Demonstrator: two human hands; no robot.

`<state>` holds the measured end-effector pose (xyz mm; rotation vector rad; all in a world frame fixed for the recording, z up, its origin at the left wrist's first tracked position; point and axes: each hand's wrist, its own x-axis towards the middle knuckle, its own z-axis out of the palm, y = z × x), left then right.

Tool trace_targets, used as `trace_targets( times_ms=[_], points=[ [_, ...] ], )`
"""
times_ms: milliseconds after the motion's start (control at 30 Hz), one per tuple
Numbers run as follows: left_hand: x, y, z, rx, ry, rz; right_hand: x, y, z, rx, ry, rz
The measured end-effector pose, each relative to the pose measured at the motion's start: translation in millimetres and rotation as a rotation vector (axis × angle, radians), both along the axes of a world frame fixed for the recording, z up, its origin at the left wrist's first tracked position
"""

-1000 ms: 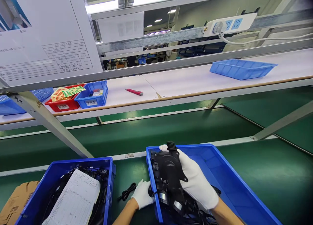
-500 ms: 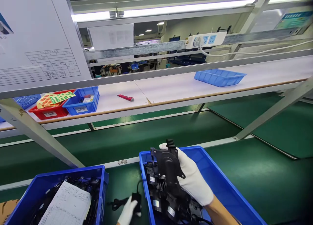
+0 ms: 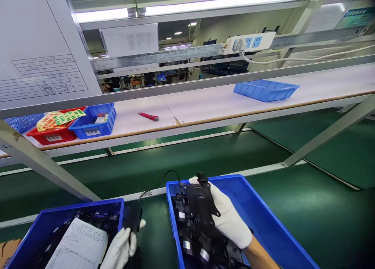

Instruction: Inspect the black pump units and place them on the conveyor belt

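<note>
My right hand (image 3: 228, 218), in a white glove, is closed around a black plastic part (image 3: 200, 206) held upright over the right blue bin (image 3: 263, 222), which holds several similar black parts. A thin black cable (image 3: 164, 179) arcs from that part to a small black block (image 3: 134, 219) pinched in my gloved left hand (image 3: 120, 247). The left hand hovers over the green belt, just beside the right wall of the left blue bin (image 3: 67, 214).
The left blue bin holds black cables and a printed sheet (image 3: 77, 247). On the white shelf above stand a red bin (image 3: 54, 134), a small blue bin (image 3: 93, 124), a red pen-like tool (image 3: 149, 116) and a shallow blue tray (image 3: 265, 90). A slanted metal strut (image 3: 43, 167) crosses at left.
My left hand rose from the belt and moved left toward the left bin, lifting the small black block so its cable now arcs up. The right hand stayed on the black part.
</note>
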<state>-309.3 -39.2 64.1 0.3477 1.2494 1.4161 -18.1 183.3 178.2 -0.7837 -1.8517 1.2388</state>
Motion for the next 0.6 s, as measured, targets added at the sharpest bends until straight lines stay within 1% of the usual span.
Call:
trace_targets(
  times_ms=[33, 100, 300, 433, 500, 600],
  points=[
    [-0.5, 0.4, 3.2, 0.004, -0.019, 0.025, 0.1, 0.0, -0.4, -0.002, -0.002, 0.012],
    [-2.5, 1.5, 4.4, 0.004, -0.046, 0.054, 0.1, -0.3, -0.3, 0.008, -0.016, 0.031],
    [-11.3, 5.7, 0.3, 0.044, -0.018, 0.025, -2.4, 1.8, -4.8, 0.046, -0.068, 0.039],
    [-12.6, 9.6, -0.9, 0.047, -0.003, 0.08, -4.2, 5.1, -8.6, 0.025, -0.053, 0.058],
    [-11.0, 12.0, 1.0, 0.046, -0.006, 0.105, -4.7, 5.9, -7.9, 0.0, -0.047, 0.066],
    [-6.7, 14.8, 8.0, 0.051, -0.001, 0.125, -5.6, 6.4, -6.3, -0.021, -0.039, 0.074]
  ],
)
